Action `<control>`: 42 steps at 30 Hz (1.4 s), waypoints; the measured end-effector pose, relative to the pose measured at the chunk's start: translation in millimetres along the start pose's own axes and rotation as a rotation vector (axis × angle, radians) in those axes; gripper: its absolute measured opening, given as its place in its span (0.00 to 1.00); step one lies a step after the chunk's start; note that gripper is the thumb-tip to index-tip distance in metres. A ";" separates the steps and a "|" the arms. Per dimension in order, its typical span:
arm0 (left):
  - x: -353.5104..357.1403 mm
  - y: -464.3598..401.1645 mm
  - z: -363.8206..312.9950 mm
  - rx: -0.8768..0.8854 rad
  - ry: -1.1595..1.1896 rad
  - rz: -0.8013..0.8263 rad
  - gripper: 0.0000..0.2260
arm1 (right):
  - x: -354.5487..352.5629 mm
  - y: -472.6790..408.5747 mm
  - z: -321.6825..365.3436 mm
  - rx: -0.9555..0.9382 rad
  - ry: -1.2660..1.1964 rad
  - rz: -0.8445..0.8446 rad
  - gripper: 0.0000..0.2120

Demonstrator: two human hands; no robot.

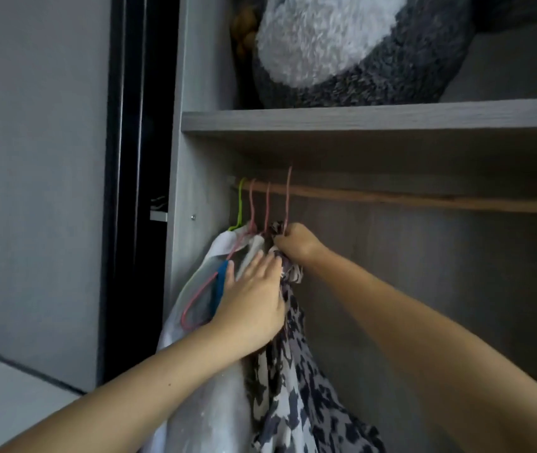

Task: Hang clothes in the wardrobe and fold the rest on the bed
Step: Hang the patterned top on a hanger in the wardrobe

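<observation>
A wooden rail [391, 197] runs across the wardrobe under a shelf. Several hangers crowd its left end, one green [240, 204] and the others pink. A dark-and-white patterned garment [296, 387] hangs from the rightmost pink hanger [288, 197], whose hook rises above the rail. My right hand [296, 243] is closed around that hanger's neck and the bunched top of the garment. My left hand [254, 299] lies flat with fingers spread against the white clothes [195, 308] hanging to the left, holding them aside.
A large grey-and-white plush toy [342, 50] fills the shelf [358, 119] above the rail. The wardrobe's side panel [192, 158] and a dark door frame [136, 191] stand on the left. The rail to the right carries no hangers.
</observation>
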State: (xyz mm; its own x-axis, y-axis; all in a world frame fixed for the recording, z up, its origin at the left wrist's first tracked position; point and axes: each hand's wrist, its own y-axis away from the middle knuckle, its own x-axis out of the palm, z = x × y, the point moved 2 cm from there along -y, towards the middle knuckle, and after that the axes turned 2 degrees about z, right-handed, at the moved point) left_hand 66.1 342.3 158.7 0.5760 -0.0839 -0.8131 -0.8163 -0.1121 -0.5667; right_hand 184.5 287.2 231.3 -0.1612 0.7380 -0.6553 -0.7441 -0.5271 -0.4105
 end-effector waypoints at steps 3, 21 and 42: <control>20.4 2.4 11.1 -0.034 -0.212 0.141 0.30 | 29.0 -6.0 -18.1 0.025 0.116 0.095 0.15; 56.9 67.2 -47.0 0.440 -0.250 -0.225 0.19 | -22.7 133.4 -144.3 0.272 0.361 -0.061 0.25; 225.8 348.4 -399.5 1.044 0.350 0.736 0.14 | -68.2 742.4 -280.9 1.377 0.362 -0.257 0.19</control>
State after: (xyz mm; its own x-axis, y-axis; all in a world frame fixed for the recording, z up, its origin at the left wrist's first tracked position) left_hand -70.8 -111.3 -169.1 -0.1608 -0.0639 -0.9849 -0.5002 0.8655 0.0255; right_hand -174.8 -272.8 -206.9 0.0853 0.4928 -0.8660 -0.7817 0.5720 0.2484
